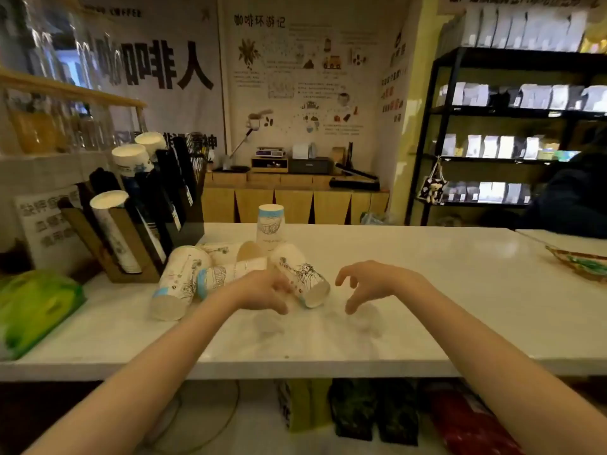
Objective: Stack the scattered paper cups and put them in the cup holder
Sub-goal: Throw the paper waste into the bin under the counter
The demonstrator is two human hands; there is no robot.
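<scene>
The desk is glossy white. The paper cups are white: the upside-down cup carries a pale blue band and a blue-grey printed emblem, the fallen cup dark ink-sketch drawings and a light blue rim band. The cup holder is brown and black. A plastic bag at the left is bright green.

Head view looks down, close, across counter.

Matt printed paper cups on my glossy smooth white counter; wooden cup holder.
</scene>
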